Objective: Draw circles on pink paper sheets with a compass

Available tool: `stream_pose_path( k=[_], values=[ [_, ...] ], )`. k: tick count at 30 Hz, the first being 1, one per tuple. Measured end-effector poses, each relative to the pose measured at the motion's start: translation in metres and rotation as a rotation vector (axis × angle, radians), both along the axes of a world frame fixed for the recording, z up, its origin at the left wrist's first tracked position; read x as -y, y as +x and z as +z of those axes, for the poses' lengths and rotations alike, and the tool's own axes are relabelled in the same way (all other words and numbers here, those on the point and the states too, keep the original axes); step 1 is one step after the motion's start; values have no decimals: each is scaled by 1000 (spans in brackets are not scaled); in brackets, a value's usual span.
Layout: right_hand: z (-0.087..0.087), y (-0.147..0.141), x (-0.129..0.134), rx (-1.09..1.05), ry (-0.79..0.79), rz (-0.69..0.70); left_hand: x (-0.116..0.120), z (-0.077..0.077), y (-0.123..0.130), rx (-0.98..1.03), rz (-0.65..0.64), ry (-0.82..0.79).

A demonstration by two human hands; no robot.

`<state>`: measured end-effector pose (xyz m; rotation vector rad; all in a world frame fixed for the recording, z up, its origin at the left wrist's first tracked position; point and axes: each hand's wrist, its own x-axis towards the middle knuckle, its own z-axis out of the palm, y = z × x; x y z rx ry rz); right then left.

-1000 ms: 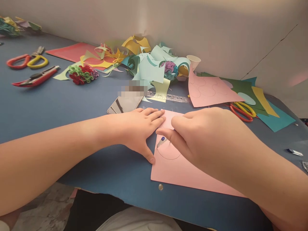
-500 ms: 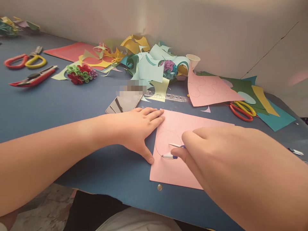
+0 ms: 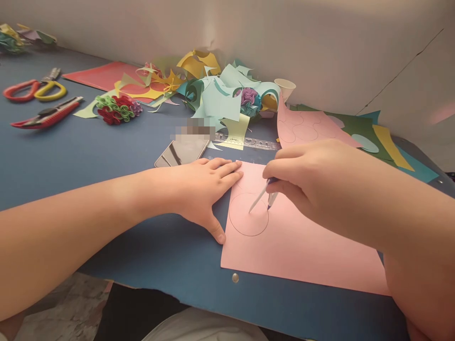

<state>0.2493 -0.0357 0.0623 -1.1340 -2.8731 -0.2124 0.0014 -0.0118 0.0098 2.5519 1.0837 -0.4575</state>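
A pink paper sheet (image 3: 298, 246) lies on the blue table (image 3: 106, 151) near its front edge. A full pencil circle (image 3: 248, 214) is drawn near the sheet's left side. My left hand (image 3: 202, 189) lies flat, fingers spread, pressing the sheet's left edge and top corner. My right hand (image 3: 313, 175) grips a small drawing compass (image 3: 263, 195) from above. Its white pointed leg stands in the circle's middle and its blue leg rests at the circle's upper right.
A phone (image 3: 181, 152) and a metal stencil ruler (image 3: 249, 141) lie just beyond the sheet. Behind are heaped paper scraps (image 3: 213, 90), a paper cup (image 3: 285, 89), a second pink sheet (image 3: 302, 130), paper flowers (image 3: 117, 108), scissors (image 3: 33, 89) and a utility knife (image 3: 46, 113).
My right hand swung the compass round from the circle's top through its bottom and back up; the drawn arc is now a closed circle. My left hand stayed put.
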Motion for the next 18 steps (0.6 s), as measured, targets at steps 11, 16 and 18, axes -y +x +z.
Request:
stream_pose_path(
  k=[11, 16, 18],
  values=[
    [6, -23, 24, -18, -10, 211, -2, -7, -6, 114, -24, -7],
    [14, -27, 30, -31, -128, 305, -2, -8, -7, 139, -36, 8],
    [16, -31, 31, -50, -158, 339, -1, -8, -6, 93, -37, 12]
  ],
)
